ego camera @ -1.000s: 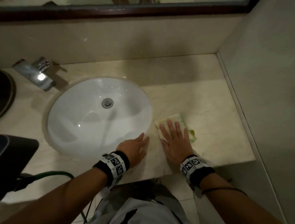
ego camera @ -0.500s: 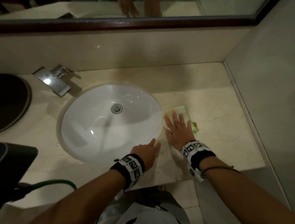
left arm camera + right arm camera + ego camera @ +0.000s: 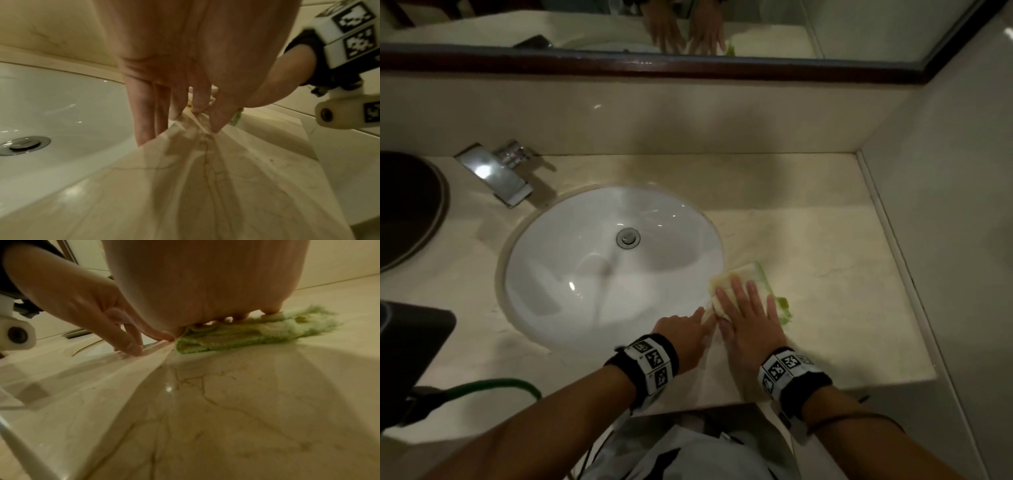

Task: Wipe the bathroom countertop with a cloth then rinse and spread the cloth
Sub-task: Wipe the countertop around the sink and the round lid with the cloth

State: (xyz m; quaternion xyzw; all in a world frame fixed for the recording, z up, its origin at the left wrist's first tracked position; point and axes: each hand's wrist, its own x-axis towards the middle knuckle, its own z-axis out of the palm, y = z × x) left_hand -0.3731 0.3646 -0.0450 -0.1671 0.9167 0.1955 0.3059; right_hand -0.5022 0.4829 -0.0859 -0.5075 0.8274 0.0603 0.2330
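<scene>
The right hand (image 3: pixel 748 318) lies flat on a folded green and yellow cloth (image 3: pixel 758 279), its fingers (image 3: pixel 738 291) straight and spread, pressing the cloth onto the beige marble surface (image 3: pixel 825 274). The cloth sits just beside the right rim of the white sink (image 3: pixel 571 260), near the front edge of the surface, with a frayed green end sticking out past the little finger. In the right wrist view the cloth (image 3: pixel 236 337) shows as several stacked layers under the fingertips.

The left hand (image 3: pixel 685 335) rests on the surface just beside the right hand, between it and the sink rim. Its fingers (image 3: pixel 144 113) are straight and loosely spread, tips touching the marble and holding nothing; whether they touch the edge of the cloth cannot be told.

A chrome faucet (image 3: pixel 496 173) stands behind the sink at the left, and a metal drain (image 3: pixel 628 237) sits in the bowl. A mirror (image 3: pixel 688 27) above the backsplash reflects both hands. A green hose (image 3: pixel 493 385) curves below the front edge at the left.
</scene>
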